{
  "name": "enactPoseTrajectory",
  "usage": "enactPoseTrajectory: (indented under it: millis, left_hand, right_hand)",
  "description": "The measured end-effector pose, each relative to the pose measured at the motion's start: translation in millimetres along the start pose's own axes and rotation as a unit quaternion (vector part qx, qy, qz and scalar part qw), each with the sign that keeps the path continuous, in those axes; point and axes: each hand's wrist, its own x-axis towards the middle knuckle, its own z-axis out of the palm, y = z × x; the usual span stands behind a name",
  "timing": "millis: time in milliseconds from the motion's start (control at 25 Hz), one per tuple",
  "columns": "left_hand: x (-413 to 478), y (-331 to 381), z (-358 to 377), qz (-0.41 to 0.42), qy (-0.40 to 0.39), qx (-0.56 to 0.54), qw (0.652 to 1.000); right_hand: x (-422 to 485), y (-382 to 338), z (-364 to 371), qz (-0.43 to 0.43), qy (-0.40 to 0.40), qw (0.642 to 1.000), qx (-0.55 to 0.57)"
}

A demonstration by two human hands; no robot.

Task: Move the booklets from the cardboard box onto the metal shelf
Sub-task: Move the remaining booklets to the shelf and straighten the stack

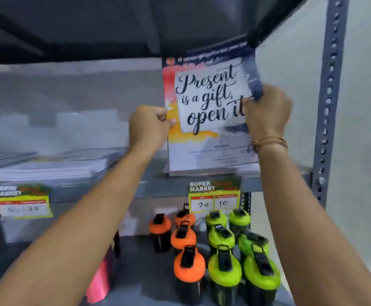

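booklet (211,102) upright, long axis vertical, foot on shelf (149,184) right end by post | left hand (148,125) pinches left edge, right hand (267,112) grips right edge | both equally near | box unseen | next, likely: settle and release

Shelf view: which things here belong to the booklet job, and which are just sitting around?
Part of the job:
- booklet, upright, gripped at both side edges
- left hand
- right hand
- metal shelf under it

Just there:
- paper stack on the same shelf
- price tags
- orange bottles and green bottles on the shelf below
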Motion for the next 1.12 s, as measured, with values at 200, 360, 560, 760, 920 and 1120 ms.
enactPoseTrajectory:
  millis: [200,360,560,760,920,1120]
  left_hand:
    - [26,-39,50,-0.046,-0.272,0.213,0.937]
    - [13,-7,58,-0.001,-0.228,0.339,0.913]
    - [-157,82,114,0.281,-0.032,-0.013,0.959]
    - [-388,105,255,0.344,-0.399,-0.2,0.826]
    - [-562,80,345,0.308,-0.723,-0.059,0.616]
    - [-701,-12,389,0.134,-0.835,0.167,0.507]
  right_hand:
    - [0,44,54,0.089,-0.235,0.954,-0.163]
    - [-10,62,27,0.062,-0.227,0.956,-0.175]
    - [-95,150,-75,-0.162,0.337,0.927,-0.007]
    - [-305,380,-160,0.209,0.214,0.907,-0.295]
    - [-476,457,-218,0.582,-0.037,0.72,-0.377]
    - [-584,478,-260,0.774,-0.163,0.49,-0.367]
